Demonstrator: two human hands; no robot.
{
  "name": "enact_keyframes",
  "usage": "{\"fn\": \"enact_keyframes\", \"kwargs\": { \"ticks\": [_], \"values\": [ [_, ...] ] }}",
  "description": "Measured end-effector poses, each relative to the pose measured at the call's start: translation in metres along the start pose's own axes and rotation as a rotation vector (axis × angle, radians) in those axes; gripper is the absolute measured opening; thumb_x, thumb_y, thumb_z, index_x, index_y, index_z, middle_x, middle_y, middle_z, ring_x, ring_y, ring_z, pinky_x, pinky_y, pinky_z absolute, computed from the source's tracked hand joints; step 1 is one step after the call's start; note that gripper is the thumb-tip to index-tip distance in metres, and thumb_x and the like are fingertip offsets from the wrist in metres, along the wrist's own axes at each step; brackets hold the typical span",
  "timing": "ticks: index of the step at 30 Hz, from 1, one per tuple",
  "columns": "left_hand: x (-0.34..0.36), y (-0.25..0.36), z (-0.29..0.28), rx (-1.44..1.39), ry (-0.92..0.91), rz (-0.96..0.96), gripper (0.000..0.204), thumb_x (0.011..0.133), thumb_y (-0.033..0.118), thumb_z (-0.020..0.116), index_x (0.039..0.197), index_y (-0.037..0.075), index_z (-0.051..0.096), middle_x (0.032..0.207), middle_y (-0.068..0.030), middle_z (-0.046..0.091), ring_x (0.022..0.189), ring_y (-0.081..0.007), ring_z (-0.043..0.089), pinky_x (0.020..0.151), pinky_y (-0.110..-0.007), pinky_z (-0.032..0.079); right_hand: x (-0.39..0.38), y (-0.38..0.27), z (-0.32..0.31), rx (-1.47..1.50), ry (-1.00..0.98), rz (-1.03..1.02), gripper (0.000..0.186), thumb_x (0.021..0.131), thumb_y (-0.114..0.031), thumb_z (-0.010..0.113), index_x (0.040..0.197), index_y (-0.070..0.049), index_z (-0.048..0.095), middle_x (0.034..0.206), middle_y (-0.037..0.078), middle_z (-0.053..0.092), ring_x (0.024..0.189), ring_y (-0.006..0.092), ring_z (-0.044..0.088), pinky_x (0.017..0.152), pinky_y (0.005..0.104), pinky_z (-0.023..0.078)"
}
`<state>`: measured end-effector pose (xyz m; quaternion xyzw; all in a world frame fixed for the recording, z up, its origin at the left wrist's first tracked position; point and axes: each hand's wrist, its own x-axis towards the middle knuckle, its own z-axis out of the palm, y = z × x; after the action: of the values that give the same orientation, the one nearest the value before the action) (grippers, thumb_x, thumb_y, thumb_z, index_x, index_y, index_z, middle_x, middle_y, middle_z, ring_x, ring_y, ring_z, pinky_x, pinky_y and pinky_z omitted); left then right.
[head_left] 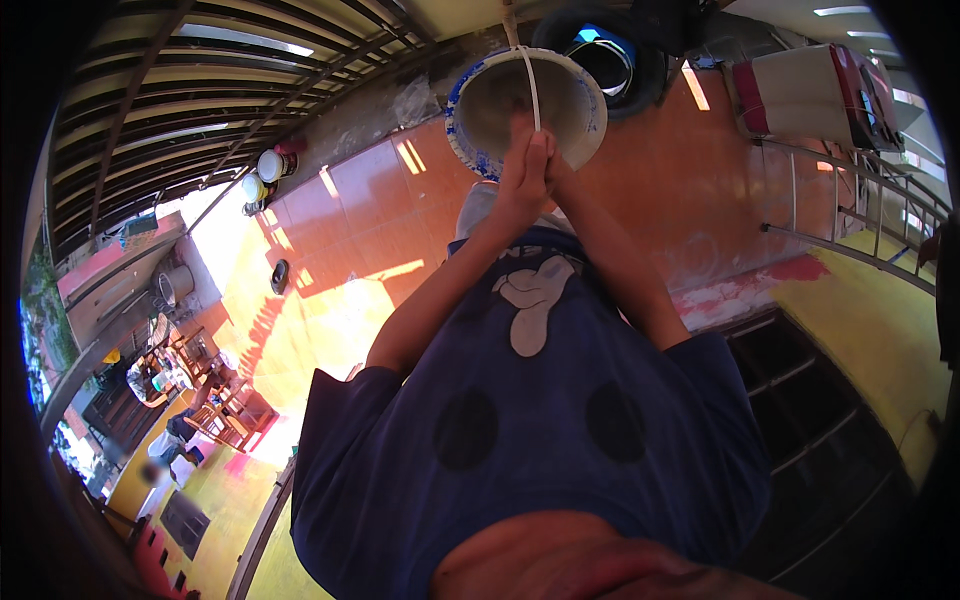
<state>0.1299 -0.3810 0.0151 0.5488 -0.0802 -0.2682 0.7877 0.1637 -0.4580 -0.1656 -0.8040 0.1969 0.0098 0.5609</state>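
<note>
My left hand (pixel 522 175) and my right hand (pixel 554 165) are closed together at the near rim of a pale bucket (pixel 580 125) speckled with blue paint. Both grip a thin white strip (pixel 532 85), perhaps a cord or stick, which crosses over the bucket's mouth toward a brown pole (pixel 508 18). Part of a finger or thumb shows against the bucket's dim inside; what else is in it I cannot make out.
Orange tiled floor (pixel 650 180) surrounds me. A dark round container (pixel 650 55) stands behind the bucket, metal railings (pixel 850 220) at right, small pails (pixel 270 165) and a black shoe (pixel 280 275) at left. Wooden chairs (pixel 225 420) and a person (pixel 175 440) are at lower left.
</note>
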Motion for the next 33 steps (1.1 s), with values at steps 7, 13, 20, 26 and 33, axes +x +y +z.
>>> {"fn": "enact_keyframes", "kwargs": {
  "ticks": [7,13,20,26,33],
  "values": [
    [0.007,-0.023,-0.004,0.164,0.076,0.077,0.026,0.111,0.029,0.037,0.094,0.011,0.046,0.069,0.0042,0.039,0.051,-0.0033,0.03,0.043,-0.022,0.023,-0.018,0.005,-0.014,-0.129,0.007,0.011,0.025,0.095,-0.024,0.053,0.106,-0.004,0.064,0.091,0.014,0.063,0.084,0.0307,0.063,0.078,0.0387,0.05],
    [0.006,-0.032,0.007,0.07,0.058,0.199,0.025,0.111,0.027,0.039,0.095,0.01,0.046,0.07,0.0039,0.04,0.054,-0.003,0.033,0.044,-0.022,0.024,-0.017,0.006,-0.029,-0.242,-0.017,-0.04,0.024,0.093,-0.022,0.057,0.105,-0.004,0.068,0.093,0.017,0.067,0.087,0.0347,0.066,0.078,0.0416,0.052],
    [-0.005,-0.031,-0.001,0.028,-0.023,0.067,0.026,0.11,0.018,0.04,0.09,0.006,0.049,0.068,0.0004,0.044,0.058,-0.0091,0.041,0.055,-0.028,0.036,0.011,0.006,-0.039,-0.621,-0.061,-0.066,0.023,0.091,-0.021,0.062,0.104,-0.004,0.072,0.096,0.022,0.072,0.091,0.0394,0.07,0.079,0.045,0.054],
    [-0.003,-0.031,-0.005,-0.001,-0.053,0.148,0.03,0.112,0.024,0.036,0.092,0.006,0.048,0.07,0.0026,0.044,0.058,-0.0056,0.036,0.052,-0.024,0.032,-0.009,-0.024,-0.072,-0.318,-0.094,-0.178,0.025,0.092,-0.021,0.061,0.102,0.001,0.069,0.085,0.017,0.069,0.078,0.0323,0.069,0.072,0.0388,0.053],
    [-0.004,-0.021,-0.015,0.018,-0.026,0.068,0.03,0.111,0.022,0.037,0.091,0.002,0.049,0.068,-0.0031,0.046,0.057,-0.0146,0.043,0.057,-0.032,0.037,-0.07,-0.047,-0.103,-0.006,0.056,-0.262,0.024,0.099,-0.018,0.057,0.113,0.001,0.066,0.091,0.012,0.07,0.075,0.0233,0.064,0.068,0.0355,0.051]
  ]
}}
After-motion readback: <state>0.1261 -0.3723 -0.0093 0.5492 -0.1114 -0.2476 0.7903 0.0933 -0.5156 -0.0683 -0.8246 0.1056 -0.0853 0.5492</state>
